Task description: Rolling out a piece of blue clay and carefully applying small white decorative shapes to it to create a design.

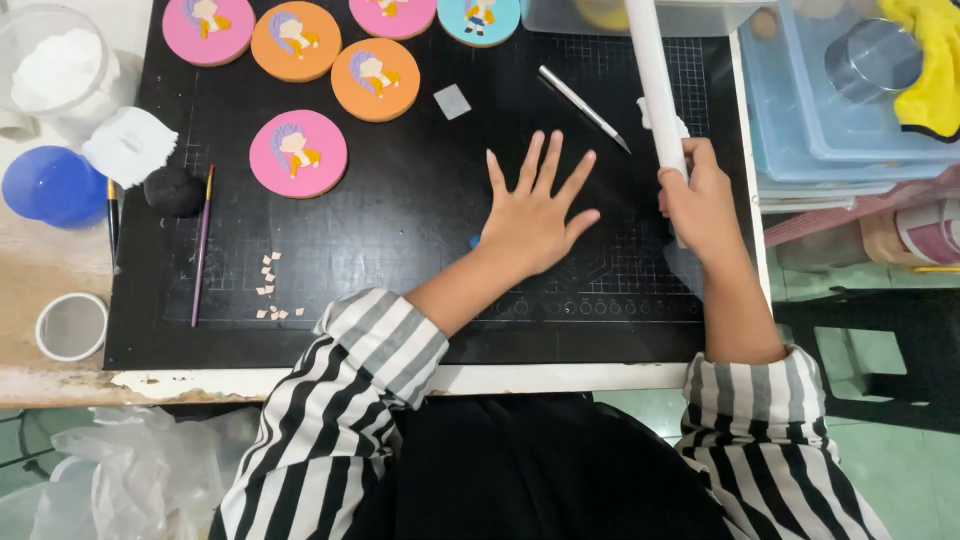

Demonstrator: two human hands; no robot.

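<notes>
My left hand (535, 212) lies flat on the black cutting mat (400, 230), fingers spread, with a small blue bit peeking out at its left edge. My right hand (700, 200) is closed around the lower end of a long white rolling pin (655, 85), which rises tilted toward the top of the view. A silver craft knife (583, 108) lies on the mat just above and between my hands. Round pink and orange discs with little figures on them, such as the pink disc (298, 153), sit at the upper left of the mat.
A thin paintbrush (202, 245), a black lump (174, 190) and several tiny beige scraps (270, 290) lie at the mat's left. Off the mat stand a blue lid (50, 185), a white powder container (55, 70) and a white ring (70, 325). Clear plastic bins (830, 110) stand right.
</notes>
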